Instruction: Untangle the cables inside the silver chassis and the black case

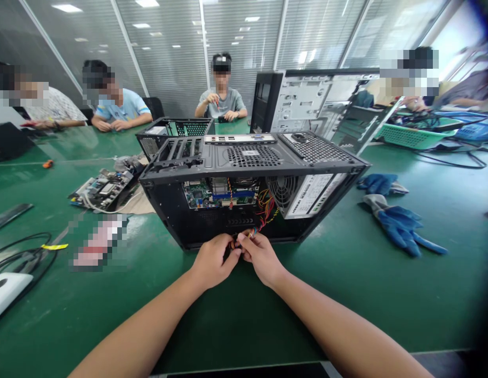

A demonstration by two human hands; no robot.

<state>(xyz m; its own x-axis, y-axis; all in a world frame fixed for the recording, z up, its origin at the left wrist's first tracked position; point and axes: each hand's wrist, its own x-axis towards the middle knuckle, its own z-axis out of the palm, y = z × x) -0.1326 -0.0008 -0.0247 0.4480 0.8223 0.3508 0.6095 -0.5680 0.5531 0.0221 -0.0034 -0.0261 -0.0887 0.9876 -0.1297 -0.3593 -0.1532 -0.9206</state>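
A black computer case (249, 157) stands in front of me with its side open. Inside it sit a green motherboard (196, 195) and a silver power supply (312, 195) with a fan. Red, yellow and black power cables (266, 210) hang from the power supply down to the case's lower edge. There, my left hand (214, 257) is closed with its fingertips on the cables. Close against it, my right hand (261, 255) pinches the same cable bundle between thumb and fingers. The cable ends are mostly hidden by my fingers.
Blue gloves (401, 220) lie to the right. Circuit boards (105, 189) and a blurred pink item (100, 241) are on the left, with black cables (39, 252) and a white device (7, 291). Another open case (302, 100) and a green basket (417, 137) stand behind; several people sit around the table.
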